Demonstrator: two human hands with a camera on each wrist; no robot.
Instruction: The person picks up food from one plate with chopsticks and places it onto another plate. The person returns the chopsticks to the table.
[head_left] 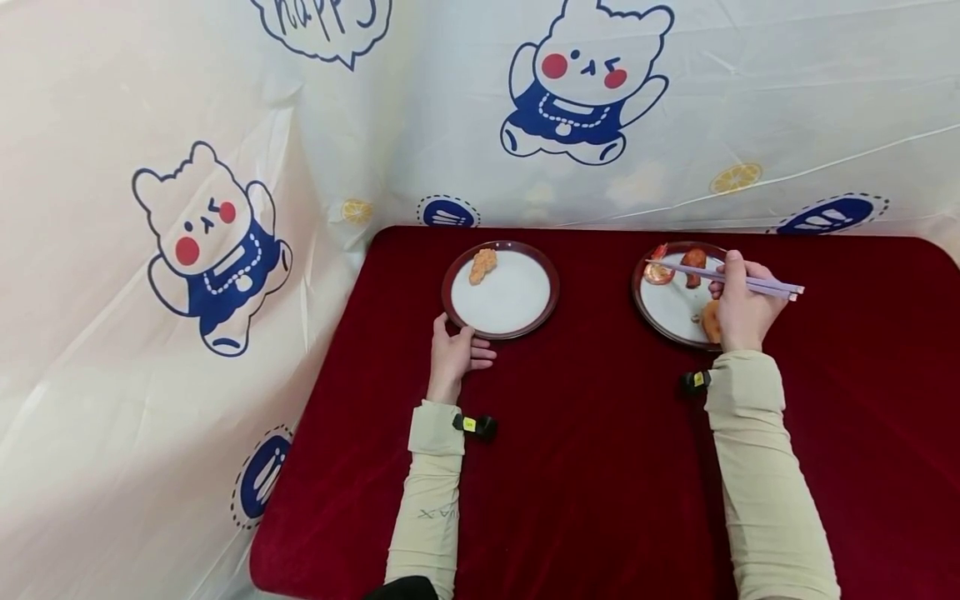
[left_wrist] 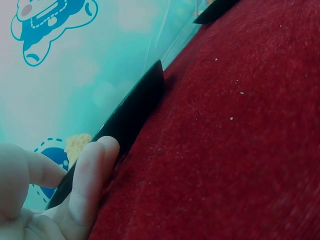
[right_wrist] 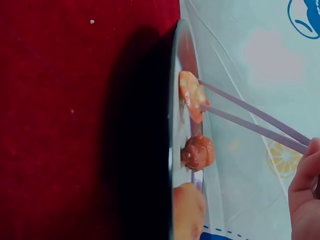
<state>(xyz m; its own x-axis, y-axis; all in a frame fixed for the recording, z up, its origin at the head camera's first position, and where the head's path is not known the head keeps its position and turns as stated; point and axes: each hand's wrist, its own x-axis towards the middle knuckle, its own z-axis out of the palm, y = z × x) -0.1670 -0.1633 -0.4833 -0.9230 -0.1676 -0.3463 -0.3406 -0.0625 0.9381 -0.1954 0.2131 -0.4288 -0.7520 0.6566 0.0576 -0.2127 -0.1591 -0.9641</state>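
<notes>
My left hand pinches the near-left rim of a white, brown-edged plate. In the left wrist view the thumb lies over the rim and the fingers are against its outer side. A piece of fried chicken lies on that plate's far left. My right hand grips a pair of light purple chopsticks over a second plate. Their tips reach a shrimp, one on each side in the right wrist view. A brown glazed piece and a golden round piece share this plate.
Both plates stand on a dark red cloth-covered table, near its far edge. Behind and to the left hangs a white sheet with printed cartoon bears. Each wrist wears a small black camera.
</notes>
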